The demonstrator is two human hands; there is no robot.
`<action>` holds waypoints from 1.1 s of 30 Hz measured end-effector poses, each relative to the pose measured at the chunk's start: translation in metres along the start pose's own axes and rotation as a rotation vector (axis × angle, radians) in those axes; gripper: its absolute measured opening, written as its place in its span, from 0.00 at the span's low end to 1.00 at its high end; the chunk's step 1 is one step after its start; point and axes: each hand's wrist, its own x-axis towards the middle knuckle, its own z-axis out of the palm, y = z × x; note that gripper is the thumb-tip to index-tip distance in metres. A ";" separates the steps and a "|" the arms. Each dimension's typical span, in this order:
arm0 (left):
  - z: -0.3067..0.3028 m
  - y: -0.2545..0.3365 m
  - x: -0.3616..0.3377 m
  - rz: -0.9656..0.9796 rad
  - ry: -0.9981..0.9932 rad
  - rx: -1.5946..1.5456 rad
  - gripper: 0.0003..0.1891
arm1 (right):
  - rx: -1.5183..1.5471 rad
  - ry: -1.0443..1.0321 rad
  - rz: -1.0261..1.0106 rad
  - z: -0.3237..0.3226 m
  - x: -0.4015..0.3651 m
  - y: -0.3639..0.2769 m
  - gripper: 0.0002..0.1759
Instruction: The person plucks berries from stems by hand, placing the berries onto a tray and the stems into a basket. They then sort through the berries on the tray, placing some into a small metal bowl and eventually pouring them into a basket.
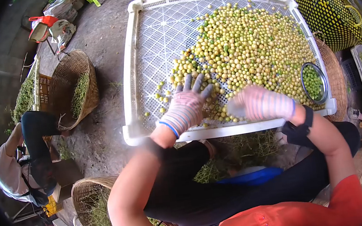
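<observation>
White plastic tray [129,74], rectangular, with a perforated lattice floor. Heap of small round yellow-green fruits [245,47], smooth-skinned, covering the tray's right half up to the near edge. Left hand [187,105] in a striped knit glove, flat on the heap's near left fringe, fingers spread apart, gripping nothing. Right hand [260,103], likewise gloved, blurred at the near edge; grip impossible to tell. Round steel bowl [303,83] of greener fruits in the near right corner. Woven wicker basket [67,74] left of the tray.
</observation>
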 end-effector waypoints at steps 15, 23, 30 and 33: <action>-0.045 -0.051 -0.035 -0.398 -0.193 -0.113 0.17 | -0.501 0.539 0.028 0.000 0.110 0.007 0.08; -0.036 -0.068 -0.037 -0.406 -0.053 -0.217 0.18 | -0.397 0.170 0.325 -0.015 0.133 0.002 0.11; -0.030 -0.074 -0.035 -0.403 0.053 -0.223 0.16 | -0.363 0.315 -0.199 0.014 0.089 -0.007 0.06; -0.031 -0.069 -0.030 -0.396 0.007 -0.219 0.19 | -0.698 0.349 -0.211 0.036 0.098 -0.006 0.05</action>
